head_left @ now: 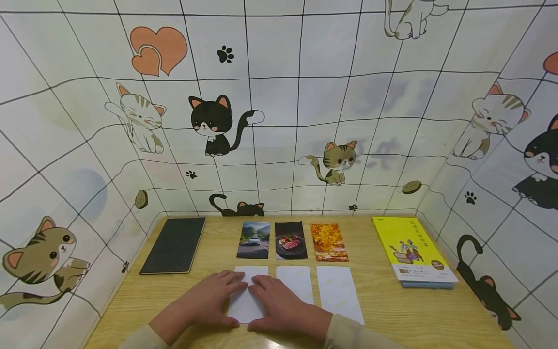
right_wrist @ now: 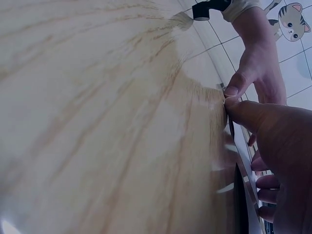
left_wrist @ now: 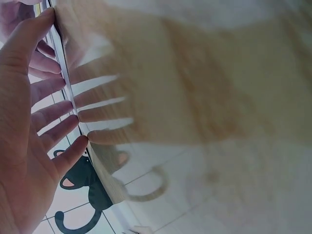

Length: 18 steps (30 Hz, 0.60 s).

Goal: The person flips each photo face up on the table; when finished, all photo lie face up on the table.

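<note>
- Two hands rest at the near white card (head_left: 246,303) on the left: the left hand (head_left: 216,296) along its left edge, the right hand (head_left: 281,308) along its right.
- Both sets of fingers lie extended rather than curled, and the hands sit close to each other — clamped on nothing, with the card lying flat between them on the tabletop (head_left: 436,315).
- Two more white cards complete that row: the middle card (head_left: 294,281), partly behind the right hand, and the right-hand card (head_left: 340,291).
- Three picture cards stand in line beyond, lying flat — a car photo (head_left: 254,240), a food photo (head_left: 291,241) and an autumn-leaf photo (head_left: 329,242).
- A black notebook (head_left: 174,246) lies at the far left; a yellow-and-white book (head_left: 411,247) lies at the right, on something blue (head_left: 427,285).
</note>
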### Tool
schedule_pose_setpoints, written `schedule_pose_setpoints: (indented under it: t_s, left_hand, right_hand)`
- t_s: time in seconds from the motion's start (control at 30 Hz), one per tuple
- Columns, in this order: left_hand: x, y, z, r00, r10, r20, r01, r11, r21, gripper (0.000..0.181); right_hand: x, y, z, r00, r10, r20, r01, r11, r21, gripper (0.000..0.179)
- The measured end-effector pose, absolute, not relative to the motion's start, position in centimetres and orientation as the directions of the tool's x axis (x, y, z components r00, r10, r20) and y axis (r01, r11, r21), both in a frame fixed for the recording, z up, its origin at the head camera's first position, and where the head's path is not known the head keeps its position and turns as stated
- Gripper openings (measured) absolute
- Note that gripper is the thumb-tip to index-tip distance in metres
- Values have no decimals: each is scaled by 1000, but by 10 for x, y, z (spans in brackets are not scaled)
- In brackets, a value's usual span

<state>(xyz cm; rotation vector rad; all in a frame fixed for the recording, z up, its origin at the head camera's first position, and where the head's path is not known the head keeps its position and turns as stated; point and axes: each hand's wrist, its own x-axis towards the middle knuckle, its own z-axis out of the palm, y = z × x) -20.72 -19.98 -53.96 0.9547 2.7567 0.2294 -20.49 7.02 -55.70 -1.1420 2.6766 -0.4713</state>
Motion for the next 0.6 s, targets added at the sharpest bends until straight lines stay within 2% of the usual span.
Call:
schedule_pose_setpoints:
  t_s: [0.17, 0.4, 0.6]
  left_hand:
    - [-207, -199, -539, -759, 633, -154, 595, 769, 232, 88]
    - [-206, -201, -538, -762, 629, -154, 579, 768, 273, 71]
    - [-205, -201, -538, -763, 624, -168, 571, 772, 277, 84]
  right_hand:
    - [-204, 70, -557, -688, -724, -36, -667, 651, -362, 87]
    - [-203, 71, -552, -659, -751, -28, -702, 629, -334, 81]
    - [-204, 71, -551, -651, -758, -40, -706, 624, -336, 81]
